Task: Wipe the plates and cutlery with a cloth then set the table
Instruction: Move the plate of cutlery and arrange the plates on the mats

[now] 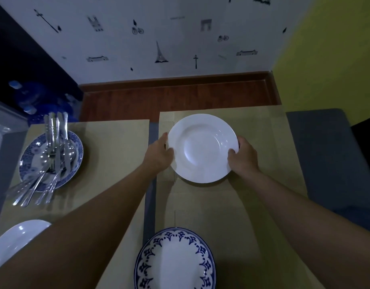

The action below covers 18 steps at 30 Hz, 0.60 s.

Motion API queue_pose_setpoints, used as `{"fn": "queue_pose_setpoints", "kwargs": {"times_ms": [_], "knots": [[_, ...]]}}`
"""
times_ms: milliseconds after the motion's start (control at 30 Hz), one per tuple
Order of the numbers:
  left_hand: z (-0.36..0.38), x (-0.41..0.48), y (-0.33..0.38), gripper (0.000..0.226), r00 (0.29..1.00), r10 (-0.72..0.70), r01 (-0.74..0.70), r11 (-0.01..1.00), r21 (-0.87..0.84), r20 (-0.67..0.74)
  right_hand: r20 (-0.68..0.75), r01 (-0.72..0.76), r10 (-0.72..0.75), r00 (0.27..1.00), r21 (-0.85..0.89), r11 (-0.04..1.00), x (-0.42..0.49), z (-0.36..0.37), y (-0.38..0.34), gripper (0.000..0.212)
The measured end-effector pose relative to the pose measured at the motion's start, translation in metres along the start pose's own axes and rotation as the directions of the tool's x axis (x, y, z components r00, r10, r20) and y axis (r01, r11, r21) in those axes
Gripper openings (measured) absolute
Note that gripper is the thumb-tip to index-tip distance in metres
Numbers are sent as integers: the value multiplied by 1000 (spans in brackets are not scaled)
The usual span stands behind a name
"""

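A plain white deep plate (202, 148) sits on the far part of the right tan placemat (263, 205). My left hand (159, 154) grips its left rim and my right hand (243, 156) grips its right rim. Close to me lies a white plate with a blue flower border (174, 260). At the far left, a blue patterned plate (74, 161) carries a heap of metal cutlery (51, 155), with handles sticking out over its near edge. Part of another white plate (17, 239) shows at the lower left. No cloth is in view.
A second tan placemat (115, 142) covers the left side, with a grey strip of table (151, 190) between the mats. Blue-capped bottles (27, 97) stand beyond the table's far left corner. A grey seat (330, 155) lies to the right, and wooden floor and a patterned wall lie beyond.
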State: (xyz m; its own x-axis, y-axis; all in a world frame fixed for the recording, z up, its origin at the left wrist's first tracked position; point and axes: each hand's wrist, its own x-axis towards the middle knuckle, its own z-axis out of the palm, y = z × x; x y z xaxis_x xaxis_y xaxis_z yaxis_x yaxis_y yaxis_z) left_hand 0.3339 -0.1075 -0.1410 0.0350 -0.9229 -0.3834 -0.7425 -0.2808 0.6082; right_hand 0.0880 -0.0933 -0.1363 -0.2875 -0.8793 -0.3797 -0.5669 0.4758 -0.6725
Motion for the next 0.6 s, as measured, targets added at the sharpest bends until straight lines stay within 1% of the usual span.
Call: {"fn": "queue_pose_setpoints", "kwargs": {"times_ms": [67, 167, 233, 333, 367, 467, 533, 600], "knots": [[-2, -5, -2, 40, 1000, -5, 5, 1000, 18, 14, 6, 7, -7, 1000, -14, 1000, -4, -3, 1, 36], [-5, -17, -7, 37, 1000, 25, -26, 998, 62, 17, -21, 14, -15, 1000, -53, 999, -17, -6, 4, 31], [-6, -29, -8, 35, 998, 49, -51, 995, 88, 27, -34, 3, -5, 999, -47, 999, -31, -6, 8, 31], [-7, -51, -16, 29, 995, 79, -84, 991, 102, 56, -19, 36, -36, 999, -11, 999, -60, -2, 14, 48], [-7, -59, -21, 32, 994, 79, -86, 991, 103, 75, -16, 48, -48, 999, -11, 999, -72, 0, 16, 52], [-8, -88, -40, 53, 989, 74, -87, 992, 96, 132, 11, 66, -65, 998, -30, 997, -109, 11, 21, 61], [-7, -108, -52, 59, 985, 66, -85, 990, 117, 159, 49, 32, -29, 998, -64, 997, -135, 20, 26, 71], [-6, -129, -62, 54, 982, 78, -102, 985, 136, 170, 91, -17, 27, 996, -105, 994, -160, 30, 32, 76]]}}
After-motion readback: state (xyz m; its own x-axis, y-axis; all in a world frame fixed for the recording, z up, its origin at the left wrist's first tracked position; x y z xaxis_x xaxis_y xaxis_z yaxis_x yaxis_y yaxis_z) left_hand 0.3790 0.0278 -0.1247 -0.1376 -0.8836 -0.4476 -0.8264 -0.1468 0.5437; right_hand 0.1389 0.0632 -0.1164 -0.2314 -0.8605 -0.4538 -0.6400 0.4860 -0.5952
